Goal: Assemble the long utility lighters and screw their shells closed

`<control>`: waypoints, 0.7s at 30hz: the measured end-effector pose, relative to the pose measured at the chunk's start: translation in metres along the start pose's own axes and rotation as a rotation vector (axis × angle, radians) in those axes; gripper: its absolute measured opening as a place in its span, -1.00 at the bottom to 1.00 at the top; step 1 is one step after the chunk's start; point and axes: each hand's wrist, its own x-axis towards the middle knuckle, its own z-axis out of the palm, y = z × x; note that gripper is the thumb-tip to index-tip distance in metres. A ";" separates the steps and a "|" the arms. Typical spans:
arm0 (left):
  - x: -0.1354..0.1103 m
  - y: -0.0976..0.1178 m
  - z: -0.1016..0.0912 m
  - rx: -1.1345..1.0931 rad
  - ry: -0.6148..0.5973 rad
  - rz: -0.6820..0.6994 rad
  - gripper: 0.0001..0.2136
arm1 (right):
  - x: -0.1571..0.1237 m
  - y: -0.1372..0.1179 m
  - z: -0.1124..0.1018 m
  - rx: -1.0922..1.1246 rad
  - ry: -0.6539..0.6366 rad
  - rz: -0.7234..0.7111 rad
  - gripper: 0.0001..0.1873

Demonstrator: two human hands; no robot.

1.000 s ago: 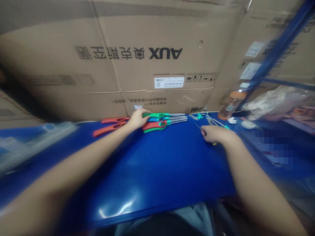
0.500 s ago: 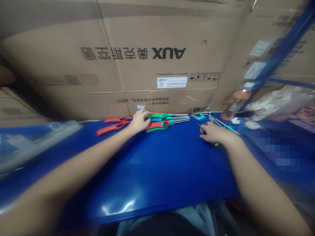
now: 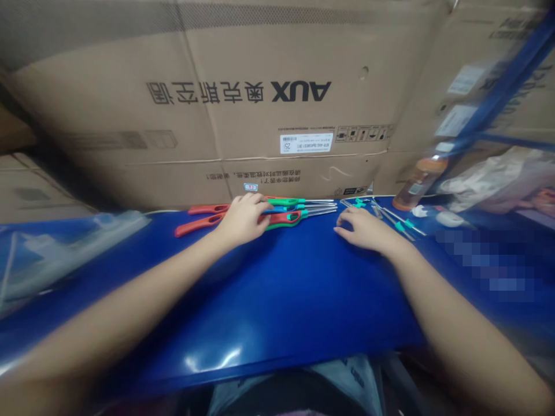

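My left hand [image 3: 246,218] lies over a row of stick lighters at the back of the blue table. Its fingers curl down around the front red-and-green stick lighter [image 3: 286,218], whose handle end they partly hide. Behind this one lie a green-handled lighter [image 3: 284,202] and a blue one, their metal tubes pointing right. Two red handles [image 3: 200,224] stick out left of the hand. My right hand [image 3: 362,228] hovers low over the table, right of the tube tips, thumb apart from bent fingers, nothing visible in it. Loose metal tubes with teal ends [image 3: 403,222] lie just beyond it.
A large cardboard box [image 3: 243,133] walls off the back. An orange-capped bottle [image 3: 418,185] stands at the back right, near a white piece [image 3: 419,212] and plastic bags [image 3: 485,179]. Clear plastic packaging [image 3: 73,248] lies on the left. The blue tabletop [image 3: 295,300] ends at the front.
My left hand has come forward onto the front lighter. My right hand has shifted slightly left; the yellow-ended tool seen in it before no longer shows. The view has shifted slightly.
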 end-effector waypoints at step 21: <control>-0.086 -0.134 -0.025 0.030 -0.199 -0.439 -0.78 | 0.001 -0.060 0.037 0.362 -0.001 -0.054 -0.80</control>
